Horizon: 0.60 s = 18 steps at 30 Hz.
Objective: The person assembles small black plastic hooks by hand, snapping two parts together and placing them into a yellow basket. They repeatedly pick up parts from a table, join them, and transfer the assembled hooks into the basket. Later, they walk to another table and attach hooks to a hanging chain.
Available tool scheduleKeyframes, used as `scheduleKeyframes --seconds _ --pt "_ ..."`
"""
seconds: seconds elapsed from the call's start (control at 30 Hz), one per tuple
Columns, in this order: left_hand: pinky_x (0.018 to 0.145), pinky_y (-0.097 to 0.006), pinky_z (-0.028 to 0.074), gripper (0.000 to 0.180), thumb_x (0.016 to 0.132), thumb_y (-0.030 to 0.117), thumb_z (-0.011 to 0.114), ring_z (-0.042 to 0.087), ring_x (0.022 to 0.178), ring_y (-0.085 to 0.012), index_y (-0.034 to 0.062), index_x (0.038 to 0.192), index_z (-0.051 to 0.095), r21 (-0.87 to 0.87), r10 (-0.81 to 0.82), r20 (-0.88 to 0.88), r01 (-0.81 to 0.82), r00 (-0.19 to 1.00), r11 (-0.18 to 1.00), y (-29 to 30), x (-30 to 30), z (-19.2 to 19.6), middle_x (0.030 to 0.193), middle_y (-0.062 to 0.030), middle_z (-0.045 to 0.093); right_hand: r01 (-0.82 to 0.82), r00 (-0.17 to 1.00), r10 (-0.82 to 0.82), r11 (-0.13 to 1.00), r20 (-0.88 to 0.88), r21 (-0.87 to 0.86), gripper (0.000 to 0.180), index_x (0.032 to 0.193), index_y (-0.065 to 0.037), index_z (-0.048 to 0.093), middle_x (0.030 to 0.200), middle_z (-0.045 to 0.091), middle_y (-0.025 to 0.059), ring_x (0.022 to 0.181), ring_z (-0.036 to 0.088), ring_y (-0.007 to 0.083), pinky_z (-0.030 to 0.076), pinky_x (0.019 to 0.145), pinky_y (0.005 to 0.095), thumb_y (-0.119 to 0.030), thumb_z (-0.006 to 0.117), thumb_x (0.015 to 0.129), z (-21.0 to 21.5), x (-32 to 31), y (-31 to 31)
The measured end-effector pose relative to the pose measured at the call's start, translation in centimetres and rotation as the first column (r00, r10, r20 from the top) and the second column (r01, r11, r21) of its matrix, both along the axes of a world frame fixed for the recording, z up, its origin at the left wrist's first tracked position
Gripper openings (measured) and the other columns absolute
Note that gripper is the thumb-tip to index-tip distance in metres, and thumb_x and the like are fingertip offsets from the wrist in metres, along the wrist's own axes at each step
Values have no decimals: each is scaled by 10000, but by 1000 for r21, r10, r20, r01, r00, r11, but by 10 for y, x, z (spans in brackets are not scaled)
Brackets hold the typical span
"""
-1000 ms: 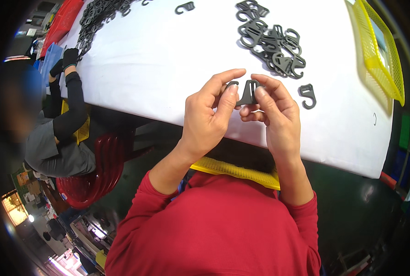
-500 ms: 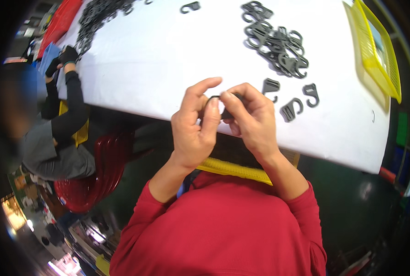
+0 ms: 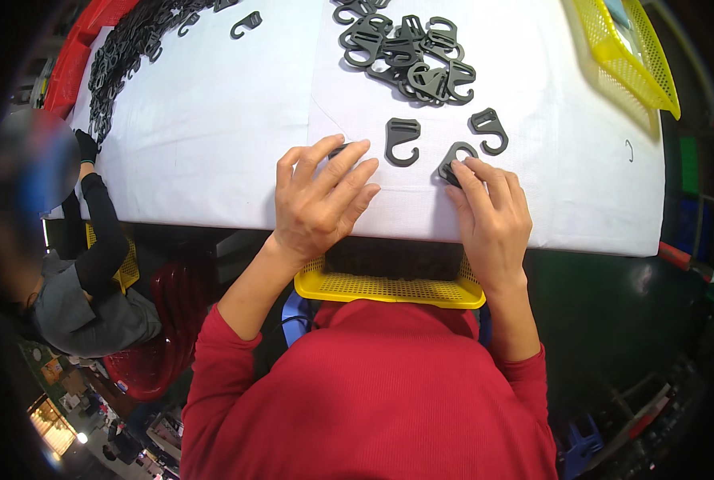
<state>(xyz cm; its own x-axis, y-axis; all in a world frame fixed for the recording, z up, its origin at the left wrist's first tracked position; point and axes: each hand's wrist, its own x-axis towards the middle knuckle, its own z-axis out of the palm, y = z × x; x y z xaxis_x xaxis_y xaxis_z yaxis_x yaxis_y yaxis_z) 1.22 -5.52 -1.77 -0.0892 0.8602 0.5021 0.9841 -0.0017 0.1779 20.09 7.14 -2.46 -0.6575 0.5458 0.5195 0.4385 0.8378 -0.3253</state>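
One head-worn fisheye, looking steeply down

The view comes from the left one of two wide fisheye cameras worn side by side on the head. It faces down and forward, with the wearer's red top (image 3: 365, 392) nearest along the lower edge, the hands (image 3: 317, 196) farther out around mid-frame, and the white surface (image 3: 213, 144) stretching beyond them. Its breadth also takes in a co-worker (image 3: 77, 308) at the left and dark floor (image 3: 605, 320) at the right; the corners fall black.
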Motion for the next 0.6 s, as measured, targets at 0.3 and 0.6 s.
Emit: scheduleKeyframes --seconds 0.3,0.6 --pt "921 -372 407 363 806 180 711 536 1124 -259 64 1144 649 55 -62 -3 62 998 997 101 0 14 1200 -49 627 12 997 -48 875 -61 -484 281 1010 -45 664 924 650 63 807 603 232 474 674 336 -57 744 741 16 4 23" --pt "895 -369 404 298 858 254 660 574 1065 -222 49 1074 665 -68 -193 -105 187 976 980 148 0 1 1099 -50 664 77 995 -76 997 60 -22 330 1089 -61 661 1046 641 51 918 592 216 472 734 346 -88 688 762 -7 15 58"
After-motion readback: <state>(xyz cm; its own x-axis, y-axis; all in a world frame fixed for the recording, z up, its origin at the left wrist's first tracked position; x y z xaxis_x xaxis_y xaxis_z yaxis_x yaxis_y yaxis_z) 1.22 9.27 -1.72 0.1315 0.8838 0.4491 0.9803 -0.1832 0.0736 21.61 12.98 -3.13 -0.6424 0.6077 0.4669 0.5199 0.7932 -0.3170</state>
